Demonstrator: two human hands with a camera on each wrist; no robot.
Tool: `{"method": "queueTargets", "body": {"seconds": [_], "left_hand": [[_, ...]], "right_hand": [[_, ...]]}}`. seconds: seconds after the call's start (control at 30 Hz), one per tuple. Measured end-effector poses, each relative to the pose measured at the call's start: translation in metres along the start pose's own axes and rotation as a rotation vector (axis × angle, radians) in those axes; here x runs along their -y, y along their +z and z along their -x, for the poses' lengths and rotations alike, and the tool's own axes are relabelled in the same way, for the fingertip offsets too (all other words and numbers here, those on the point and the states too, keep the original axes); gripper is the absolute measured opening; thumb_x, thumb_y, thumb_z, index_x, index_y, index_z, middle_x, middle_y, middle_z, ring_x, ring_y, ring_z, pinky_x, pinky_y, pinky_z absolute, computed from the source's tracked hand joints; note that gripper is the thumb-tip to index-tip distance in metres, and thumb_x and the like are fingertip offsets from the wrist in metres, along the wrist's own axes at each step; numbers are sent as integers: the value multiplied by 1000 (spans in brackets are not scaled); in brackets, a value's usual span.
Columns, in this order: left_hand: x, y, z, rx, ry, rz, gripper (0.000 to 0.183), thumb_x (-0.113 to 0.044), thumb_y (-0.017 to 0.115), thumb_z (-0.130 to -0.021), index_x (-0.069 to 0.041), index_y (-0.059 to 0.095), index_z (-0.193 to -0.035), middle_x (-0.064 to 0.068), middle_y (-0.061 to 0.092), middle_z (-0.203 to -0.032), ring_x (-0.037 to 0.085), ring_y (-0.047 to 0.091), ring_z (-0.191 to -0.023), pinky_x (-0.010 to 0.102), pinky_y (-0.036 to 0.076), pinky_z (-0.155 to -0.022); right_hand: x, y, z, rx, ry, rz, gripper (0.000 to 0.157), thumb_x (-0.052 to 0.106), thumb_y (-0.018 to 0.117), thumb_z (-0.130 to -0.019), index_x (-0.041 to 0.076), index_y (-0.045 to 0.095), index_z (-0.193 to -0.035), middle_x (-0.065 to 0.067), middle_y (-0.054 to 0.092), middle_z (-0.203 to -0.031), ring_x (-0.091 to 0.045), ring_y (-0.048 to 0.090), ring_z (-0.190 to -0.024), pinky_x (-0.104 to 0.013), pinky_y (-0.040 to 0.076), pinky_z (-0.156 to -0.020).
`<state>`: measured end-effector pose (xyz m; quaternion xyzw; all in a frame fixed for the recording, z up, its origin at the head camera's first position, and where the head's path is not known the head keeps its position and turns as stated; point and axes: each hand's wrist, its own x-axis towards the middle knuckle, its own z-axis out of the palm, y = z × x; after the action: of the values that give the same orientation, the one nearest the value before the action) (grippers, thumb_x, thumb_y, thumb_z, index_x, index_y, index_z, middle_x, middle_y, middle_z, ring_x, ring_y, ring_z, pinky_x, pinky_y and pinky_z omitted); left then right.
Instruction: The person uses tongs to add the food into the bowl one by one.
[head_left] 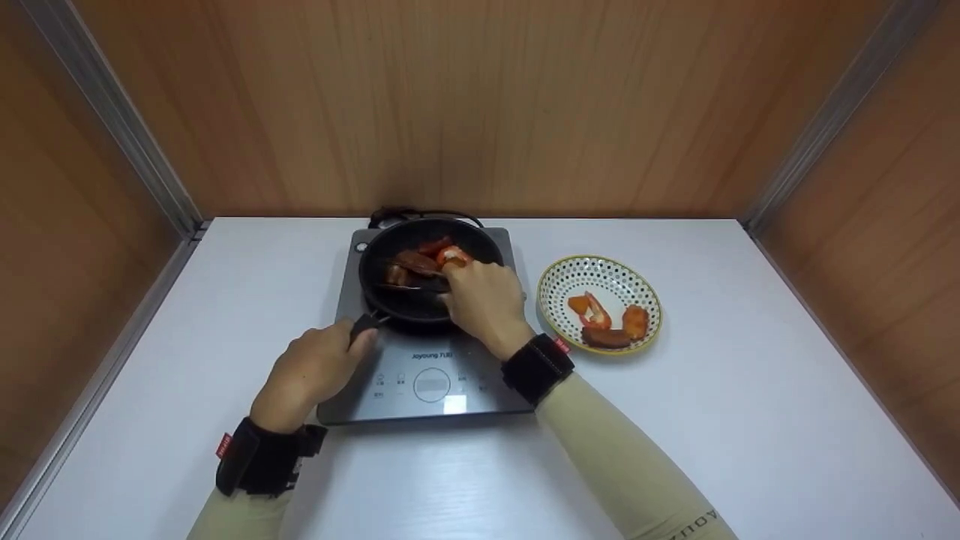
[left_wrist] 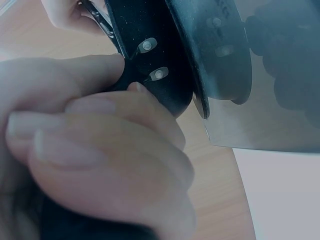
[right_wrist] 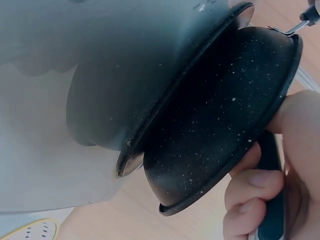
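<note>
A black frying pan (head_left: 370, 274) sits on an induction cooker (head_left: 420, 401). My left hand (head_left: 311, 367) grips the pan's black handle (head_left: 365, 324) at the front left. Over the pan, my right hand (head_left: 489, 301) holds a pair of tongs with dark green grips (right_wrist: 272, 212), their arms reaching in among the food. Inside lie brown meat-like pieces (head_left: 415, 262) and a red pepper piece (head_left: 450, 255), partly covered by my right fingers. From the right wrist view, the pan's speckled outer wall (right_wrist: 215, 115) hides the tongs' tips.
Right of the cooker stands a dotted plate with a yellow rim (head_left: 551, 274), holding a pepper slice (head_left: 595, 309), a brown piece (head_left: 606, 338) and orange-brown chunks (head_left: 635, 321). A black cord (head_left: 397, 213) runs behind the pan. Wooden panels (head_left: 480, 112) enclose the white table (head_left: 750, 390).
</note>
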<state>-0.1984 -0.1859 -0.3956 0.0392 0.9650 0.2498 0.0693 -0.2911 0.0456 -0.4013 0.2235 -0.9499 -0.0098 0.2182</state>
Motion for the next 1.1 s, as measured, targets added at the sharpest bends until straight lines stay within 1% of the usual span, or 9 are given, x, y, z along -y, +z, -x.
{"method": "queueTargets", "body": {"seconds": [0.17, 0.3, 0.43, 0.53, 0.67, 0.77, 0.9, 1.0, 1.1], "left_hand": [[1, 0, 0, -1, 10, 4, 40, -42, 46, -113, -5, 56, -104, 17, 63, -90, 31, 59, -79, 46, 46, -67], [1, -1, 0, 0, 6, 0, 39, -43, 45, -113, -6, 55, -102, 16, 62, -88, 30, 58, -78, 44, 44, -65], [2, -2, 0, 5, 6, -8, 40, -43, 45, -114, -6, 54, -103, 15, 62, -88, 30, 59, -78, 43, 44, -65], [2, -3, 1, 14, 7, -5, 40, -44, 45, -114, -6, 55, -104, 15, 62, -88, 30, 59, -78, 43, 45, -65], [3, -2, 1, 13, 9, 6, 42, -45, 45, -114, -5, 55, -104, 15, 62, -88, 30, 58, -78, 44, 45, -65], [4, -3, 1, 7, 16, 12, 42, -44, 46, -114, -5, 56, -106, 15, 63, -89, 30, 58, -79, 44, 45, -66], [6, -5, 1, 5, 23, 11, 42, -43, 46, -114, -3, 58, -112, 19, 65, -95, 32, 60, -82, 46, 46, -67], [8, -6, 2, 11, 18, 9, 43, -43, 46, -114, -2, 59, -115, 20, 66, -98, 32, 60, -84, 47, 46, -69], [9, -7, 2, 16, 7, 8, 43, -44, 45, -114, -2, 58, -113, 19, 64, -95, 32, 59, -83, 46, 45, -68]], "right_hand": [[-11, -6, 11, -9, 6, -14, 40, 52, 75, -96, 17, 72, -116, -9, 75, -87, -32, 72, -70, -49, 56, -57], [-28, -16, 23, -35, 51, -74, 42, 54, 75, -96, 17, 71, -115, -9, 75, -86, -33, 70, -67, -49, 53, -54], [-50, -27, 38, -60, 107, -147, 40, 53, 75, -96, 15, 72, -110, -6, 71, -77, -27, 64, -60, -45, 46, -50], [-68, -36, 52, -88, 144, -175, 40, 52, 75, -95, 16, 73, -110, -4, 66, -72, -24, 59, -58, -42, 42, -48], [-96, -47, 73, -109, 204, -192, 39, 53, 76, -93, 18, 76, -111, -3, 68, -72, -26, 61, -59, -44, 44, -49], [-119, -53, 89, -62, 268, -197, 43, 53, 76, -92, 17, 76, -116, -6, 70, -76, -28, 62, -62, -45, 46, -51], [-146, -56, 108, 63, 367, -224, 55, 55, 74, -95, 11, 73, -127, -12, 73, -88, -29, 62, -71, -43, 46, -56], [-161, -57, 116, 141, 419, -246, 58, 56, 71, -97, 10, 71, -132, -14, 74, -96, -30, 64, -78, -42, 46, -59], [-172, -59, 119, 193, 438, -269, 58, 56, 69, -97, 11, 70, -134, -14, 74, -99, -31, 65, -81, -41, 45, -61]]}}
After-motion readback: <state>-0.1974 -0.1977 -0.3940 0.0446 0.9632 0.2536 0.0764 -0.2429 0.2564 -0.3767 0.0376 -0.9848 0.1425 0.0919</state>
